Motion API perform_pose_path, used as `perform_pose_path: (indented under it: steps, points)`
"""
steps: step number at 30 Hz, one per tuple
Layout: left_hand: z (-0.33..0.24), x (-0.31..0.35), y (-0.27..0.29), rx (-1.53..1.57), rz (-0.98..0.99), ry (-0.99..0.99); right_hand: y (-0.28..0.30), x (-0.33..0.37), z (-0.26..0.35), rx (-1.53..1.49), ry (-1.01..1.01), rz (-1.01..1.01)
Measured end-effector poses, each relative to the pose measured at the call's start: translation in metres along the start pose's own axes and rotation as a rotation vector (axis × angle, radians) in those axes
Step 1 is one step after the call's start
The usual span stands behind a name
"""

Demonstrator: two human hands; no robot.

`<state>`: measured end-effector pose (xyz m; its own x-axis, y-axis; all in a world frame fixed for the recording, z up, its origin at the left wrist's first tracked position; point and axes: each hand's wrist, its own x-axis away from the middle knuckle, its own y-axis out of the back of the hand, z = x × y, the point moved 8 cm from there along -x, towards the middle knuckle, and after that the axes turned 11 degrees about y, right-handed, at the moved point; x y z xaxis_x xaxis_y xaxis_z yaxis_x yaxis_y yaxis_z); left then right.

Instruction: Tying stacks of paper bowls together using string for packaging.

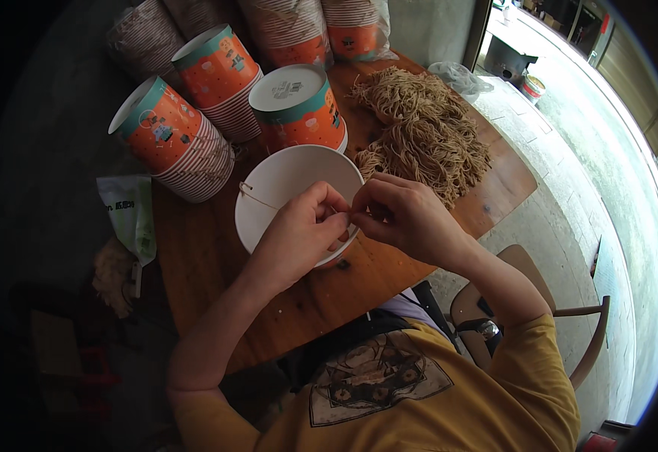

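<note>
A paper bucket (272, 181), white inside, stands tilted on the table with its mouth toward me. A thin tan string (260, 200) is looped and knotted at its left rim and runs across the inside to my fingers. My left hand (306, 226) reaches over the mouth, its fingers closed on the string by the right wall. At the right rim, my right hand (397, 215) is closed in a pinch on the string, its fingertips meeting the left ones. The fingers hide the string's end.
Stacks of orange and teal buckets, one upside-down stack (291, 94) just behind, line the back of the wooden table (513, 181). A heap of tan strings (427, 124) lies at the right. A plastic bag (129, 215) hangs by the left edge; a chair (521, 275) stands right.
</note>
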<state>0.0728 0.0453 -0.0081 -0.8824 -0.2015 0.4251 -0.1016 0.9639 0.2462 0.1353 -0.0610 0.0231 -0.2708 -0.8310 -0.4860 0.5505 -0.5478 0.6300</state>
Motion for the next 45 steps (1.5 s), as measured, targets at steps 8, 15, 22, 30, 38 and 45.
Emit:
perform_pose_path:
  steps: [8,15,22,30,38,45]
  points:
    - [0.0,-0.001,0.0,0.05,-0.028,-0.063,0.001,0.0,0.001,-0.012,0.007,-0.006]
    - [0.001,-0.003,0.0,0.08,-0.084,-0.133,0.001,0.002,0.0,-0.009,-0.005,-0.03]
    - [-0.006,-0.008,-0.003,0.208,-0.03,-0.21,0.007,0.011,-0.005,-0.029,-0.053,-0.125]
    - [-0.011,-0.011,-0.008,0.261,0.044,-0.239,0.009,0.024,-0.012,0.003,-0.086,-0.229]
    - [-0.007,-0.012,-0.011,0.376,0.076,-0.111,0.011,0.03,-0.009,0.122,0.024,-0.337]
    - [-0.005,-0.015,-0.007,0.349,0.076,-0.125,0.008,0.026,0.026,0.728,0.425,-0.132]
